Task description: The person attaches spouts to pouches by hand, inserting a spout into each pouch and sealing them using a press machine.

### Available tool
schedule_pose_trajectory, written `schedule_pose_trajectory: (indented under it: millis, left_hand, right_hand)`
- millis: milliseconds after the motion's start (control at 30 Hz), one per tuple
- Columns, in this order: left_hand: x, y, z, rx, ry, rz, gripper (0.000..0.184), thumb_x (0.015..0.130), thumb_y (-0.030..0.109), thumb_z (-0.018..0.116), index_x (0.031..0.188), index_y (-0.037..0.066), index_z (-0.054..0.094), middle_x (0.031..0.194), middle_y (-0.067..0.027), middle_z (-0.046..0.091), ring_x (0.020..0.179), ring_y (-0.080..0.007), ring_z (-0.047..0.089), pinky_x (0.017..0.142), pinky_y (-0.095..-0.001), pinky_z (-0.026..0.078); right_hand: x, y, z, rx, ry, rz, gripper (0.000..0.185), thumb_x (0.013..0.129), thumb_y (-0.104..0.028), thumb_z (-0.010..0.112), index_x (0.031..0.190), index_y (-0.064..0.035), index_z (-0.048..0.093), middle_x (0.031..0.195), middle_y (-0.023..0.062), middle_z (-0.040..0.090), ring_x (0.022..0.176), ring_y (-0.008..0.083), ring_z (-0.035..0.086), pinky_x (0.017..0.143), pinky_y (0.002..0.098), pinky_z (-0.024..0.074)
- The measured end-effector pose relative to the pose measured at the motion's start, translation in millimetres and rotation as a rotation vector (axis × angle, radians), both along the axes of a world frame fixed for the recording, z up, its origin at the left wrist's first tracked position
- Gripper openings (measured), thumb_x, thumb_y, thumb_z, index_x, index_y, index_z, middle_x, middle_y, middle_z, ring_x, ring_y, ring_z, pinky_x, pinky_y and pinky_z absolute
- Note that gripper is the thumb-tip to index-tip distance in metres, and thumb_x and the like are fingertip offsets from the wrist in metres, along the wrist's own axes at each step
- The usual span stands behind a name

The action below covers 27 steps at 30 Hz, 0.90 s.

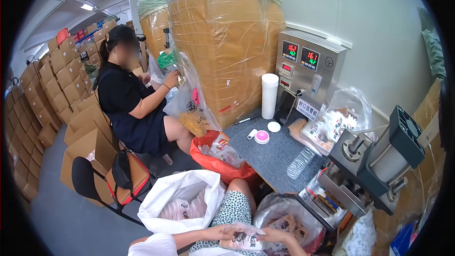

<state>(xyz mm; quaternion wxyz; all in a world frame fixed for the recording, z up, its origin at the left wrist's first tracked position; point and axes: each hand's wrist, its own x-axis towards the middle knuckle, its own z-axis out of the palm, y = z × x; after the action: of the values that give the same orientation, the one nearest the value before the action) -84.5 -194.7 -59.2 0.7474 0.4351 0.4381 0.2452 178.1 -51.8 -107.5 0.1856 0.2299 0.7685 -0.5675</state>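
pale wall, machine labelled 封口压管机, left hand and right hand gripping printed packet

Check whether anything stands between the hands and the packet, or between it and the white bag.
Nothing visible separates the left hand or right hand from the packet; both touch it. Toward the open white bag, the left hand and skirt lie between in this view.

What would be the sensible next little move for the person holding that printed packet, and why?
Perhaps the left hand should lower the printed packet into the white bag, with the right hand letting go. Both hands hold it above the lap, the bag lies open beside the left arm, and similar-looking packets are inside.
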Motion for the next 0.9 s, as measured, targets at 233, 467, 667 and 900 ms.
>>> schedule_pose_trajectory:
  millis: [233,467,667,900]
  left_hand:
    - [-50,28,-27,-0.585,-0.571,-0.079,0.071,0.101,0.053,0.047,0.149,0.003,0.036,0.144,-0.0028,0.048,0.127,-0.0123,0.048,0.108,-0.0312,0.038]
    - [5,66,-11,-0.22,0.278,-0.77,0.059,0.095,0.047,0.06,0.128,-0.001,0.054,0.111,-0.0065,0.062,0.098,-0.0128,0.058,0.083,-0.0299,0.049]
    - [32,46,8,0.311,0.627,-0.711,0.059,0.085,0.048,0.065,0.111,-0.005,0.061,0.098,-0.0217,0.069,0.086,-0.035,0.068,0.076,-0.0434,0.052]
    - [46,19,-27,0.544,0.887,-0.475,0.065,0.087,0.056,0.06,0.116,-0.002,0.057,0.106,-0.024,0.068,0.094,-0.0404,0.068,0.081,-0.0486,0.053]
  right_hand:
    - [-23,-59,33,0.668,0.004,-0.06,0.024,0.086,-0.017,0.061,0.102,-0.0003,0.068,0.091,0.021,0.07,0.085,0.0398,0.068,0.078,0.0491,0.0526]
    - [-23,-76,68,0.707,0.079,-0.091,0.025,0.086,-0.013,0.058,0.106,0.0,0.066,0.096,0.026,0.068,0.09,0.0413,0.066,0.081,0.051,0.0515]
    - [20,-26,22,-0.069,0.361,-0.208,0.048,0.097,-0.032,0.049,0.132,-0.0001,0.055,0.12,0.0197,0.065,0.113,0.0321,0.06,0.097,0.0414,0.0449]
    - [-27,-17,-35,0.001,-0.045,-0.035,0.048,0.099,-0.039,0.043,0.119,-0.0024,0.067,0.115,0.0206,0.067,0.107,0.0292,0.064,0.091,0.0421,0.0479]
